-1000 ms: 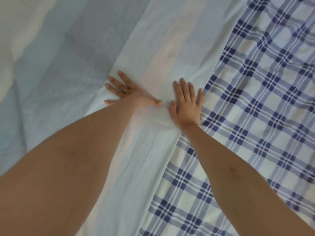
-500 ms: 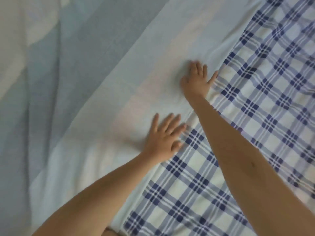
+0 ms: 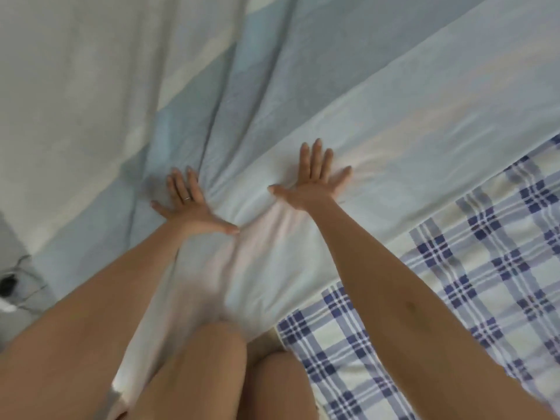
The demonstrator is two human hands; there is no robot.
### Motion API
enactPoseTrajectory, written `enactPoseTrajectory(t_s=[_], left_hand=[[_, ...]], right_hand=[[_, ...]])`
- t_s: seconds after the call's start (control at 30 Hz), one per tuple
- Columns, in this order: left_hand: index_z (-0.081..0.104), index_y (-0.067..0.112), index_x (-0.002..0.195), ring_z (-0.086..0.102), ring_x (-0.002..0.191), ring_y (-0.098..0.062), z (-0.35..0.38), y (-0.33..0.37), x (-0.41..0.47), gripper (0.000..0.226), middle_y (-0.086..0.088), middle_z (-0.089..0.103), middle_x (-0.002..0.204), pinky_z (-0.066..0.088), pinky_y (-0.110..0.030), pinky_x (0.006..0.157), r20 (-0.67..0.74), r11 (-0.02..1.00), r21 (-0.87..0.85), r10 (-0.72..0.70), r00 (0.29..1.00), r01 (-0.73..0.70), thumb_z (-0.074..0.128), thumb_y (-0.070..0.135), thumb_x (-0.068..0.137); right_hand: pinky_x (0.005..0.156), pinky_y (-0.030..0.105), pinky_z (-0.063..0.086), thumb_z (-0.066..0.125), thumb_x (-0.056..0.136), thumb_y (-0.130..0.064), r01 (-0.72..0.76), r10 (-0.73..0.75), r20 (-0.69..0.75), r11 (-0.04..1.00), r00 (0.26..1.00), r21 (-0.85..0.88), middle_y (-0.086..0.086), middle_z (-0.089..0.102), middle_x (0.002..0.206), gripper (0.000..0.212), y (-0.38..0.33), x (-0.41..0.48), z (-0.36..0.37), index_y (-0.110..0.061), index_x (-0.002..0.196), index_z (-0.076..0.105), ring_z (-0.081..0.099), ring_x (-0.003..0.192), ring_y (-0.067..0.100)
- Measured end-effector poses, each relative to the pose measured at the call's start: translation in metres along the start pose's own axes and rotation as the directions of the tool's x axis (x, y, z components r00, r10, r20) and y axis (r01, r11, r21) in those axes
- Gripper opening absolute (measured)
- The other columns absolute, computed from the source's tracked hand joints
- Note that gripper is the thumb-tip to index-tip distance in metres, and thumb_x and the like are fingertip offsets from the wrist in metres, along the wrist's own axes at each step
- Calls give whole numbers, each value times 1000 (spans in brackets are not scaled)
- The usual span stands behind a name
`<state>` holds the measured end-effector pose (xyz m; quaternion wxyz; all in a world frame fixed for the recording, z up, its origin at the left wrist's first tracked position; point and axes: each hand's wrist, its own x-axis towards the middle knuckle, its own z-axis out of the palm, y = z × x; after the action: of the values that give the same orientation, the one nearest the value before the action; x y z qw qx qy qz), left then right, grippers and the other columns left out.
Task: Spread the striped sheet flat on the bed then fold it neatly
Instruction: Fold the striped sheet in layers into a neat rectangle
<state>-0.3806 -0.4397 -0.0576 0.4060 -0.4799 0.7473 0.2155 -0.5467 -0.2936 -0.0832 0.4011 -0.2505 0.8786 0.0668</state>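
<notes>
The striped sheet [image 3: 394,122] lies across the bed in broad pale blue, grey-blue, white and faint pink bands. A doubled-over lighter strip runs diagonally from bottom left to upper right. My left hand [image 3: 189,204], with a ring, presses flat on the sheet at the strip's left edge, where creases fan out upward. My right hand [image 3: 313,180] presses flat on the lighter strip, fingers spread. Both hands are open and hold nothing. My knees [image 3: 212,368] rest on the sheet at the bottom.
A blue-and-white checked bedcover [image 3: 472,292] shows bare to the right of the striped sheet. At the far left edge a dark cable and small black object [image 3: 9,283] lie on a pale floor beside the bed.
My left hand has moved from the strip's edge near the checked cover up and left onto the creased part. My right hand shifted inward on the strip. The view pulled back, showing my knees.
</notes>
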Motion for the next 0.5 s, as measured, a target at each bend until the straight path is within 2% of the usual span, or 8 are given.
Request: enactPoseTrajectory(t_s=[0.17, 0.33, 0.5], left_hand=[[-46, 19, 132, -43, 131, -27, -5, -5, 1, 168, -9, -52, 139, -14, -70, 100, 31, 999, -2, 54, 998, -54, 81, 70, 35], [-56, 22, 119, -48, 127, -30, -11, -14, 7, 169, -10, -59, 130, -14, -71, 99, 136, 995, 8, 97, 986, -99, 83, 68, 35], [-53, 21, 124, -48, 126, -30, -11, -15, 6, 169, -11, -59, 130, -15, -70, 99, 147, 990, -16, 140, 979, -139, 84, 66, 35]], right_hand=[[104, 68, -14, 27, 74, -87, -11, 13, 52, 999, 999, -36, 1, -42, 148, 110, -3, -4, -5, -24, 143, -32, -32, 140, 26], [105, 68, -13, 27, 73, -88, -34, 41, 90, 997, 995, -73, 3, -44, 146, 113, -8, 1, -8, -22, 140, -35, -33, 139, 29], [105, 67, -12, 27, 74, -88, -65, 77, 108, 992, 991, -112, 4, -45, 145, 113, -8, 2, -10, -21, 137, -39, -34, 138, 29]])
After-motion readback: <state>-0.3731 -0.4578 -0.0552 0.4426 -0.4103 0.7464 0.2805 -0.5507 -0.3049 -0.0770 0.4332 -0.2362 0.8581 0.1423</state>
